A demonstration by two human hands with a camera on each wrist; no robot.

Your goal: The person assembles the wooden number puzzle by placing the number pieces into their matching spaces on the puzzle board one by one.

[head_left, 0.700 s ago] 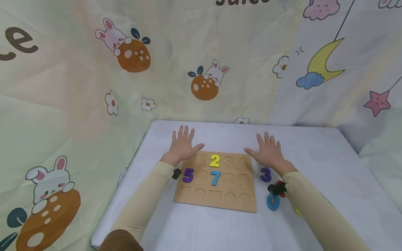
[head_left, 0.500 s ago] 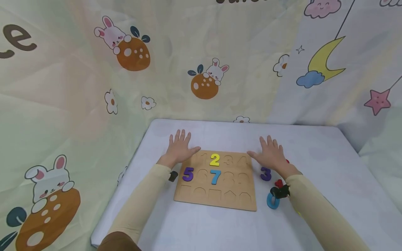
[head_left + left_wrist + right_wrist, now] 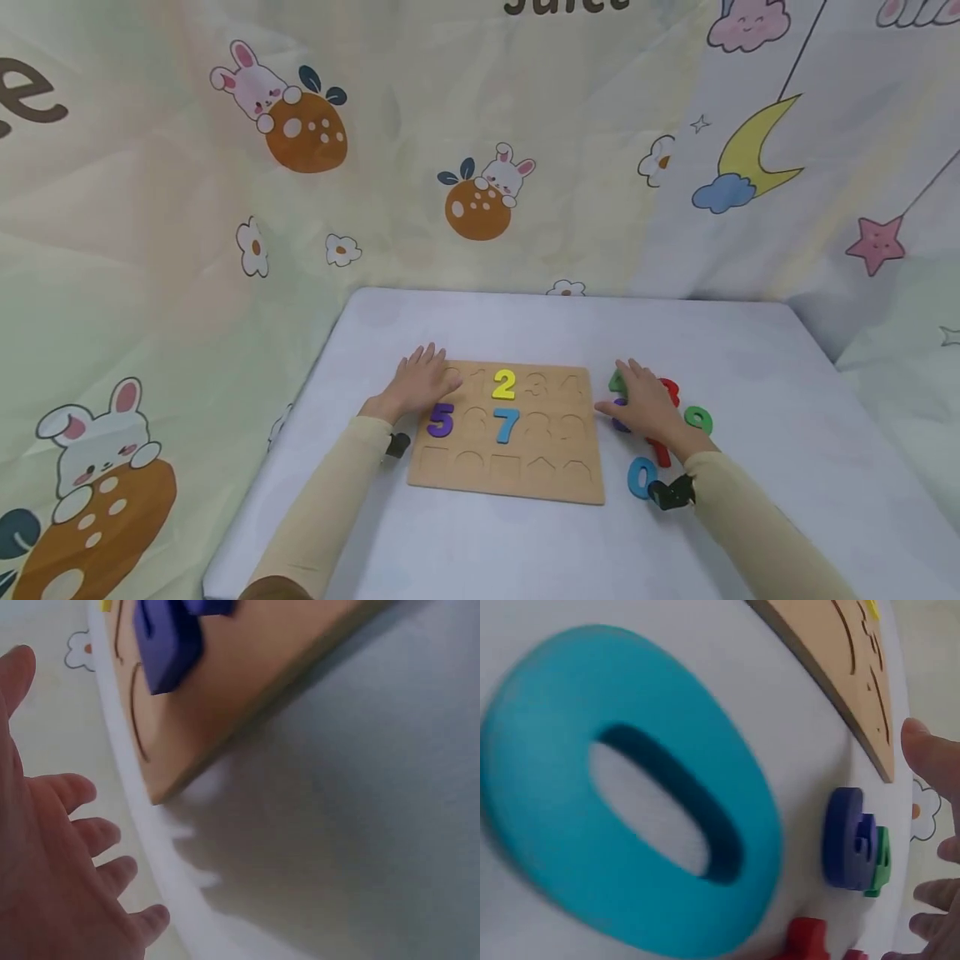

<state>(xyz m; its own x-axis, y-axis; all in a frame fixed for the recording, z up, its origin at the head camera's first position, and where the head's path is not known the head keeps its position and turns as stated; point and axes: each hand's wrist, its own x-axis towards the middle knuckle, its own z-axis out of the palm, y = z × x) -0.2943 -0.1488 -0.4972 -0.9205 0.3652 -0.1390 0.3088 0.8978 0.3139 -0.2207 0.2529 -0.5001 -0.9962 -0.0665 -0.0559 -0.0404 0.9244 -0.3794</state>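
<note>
A wooden number board [image 3: 480,467] lies on the white table, with a yellow number 2 [image 3: 504,384], a purple number 5 [image 3: 440,421] and a blue number 7 [image 3: 506,425] on it. My left hand [image 3: 414,385], fingers spread and holding nothing, hovers at the board's far left corner. To the right of the board, my right hand [image 3: 647,406] reaches over loose numbers with extended fingers. Partly covered beneath it are a purple number 3 [image 3: 843,840] and a green piece [image 3: 616,383]. A blue number 0 [image 3: 540,750] lies nearer the wrist.
Beside the right hand lie a green number 9 [image 3: 689,415] and two red pieces, one farther red piece [image 3: 672,389] and one nearer red piece [image 3: 662,455]. A patterned cloth [image 3: 405,108] hangs behind the table [image 3: 465,550].
Both hands have come down and back toward the body. The left has shifted slightly left, the right over the loose numbers. The green and red pieces beside the right arm have come into view.
</note>
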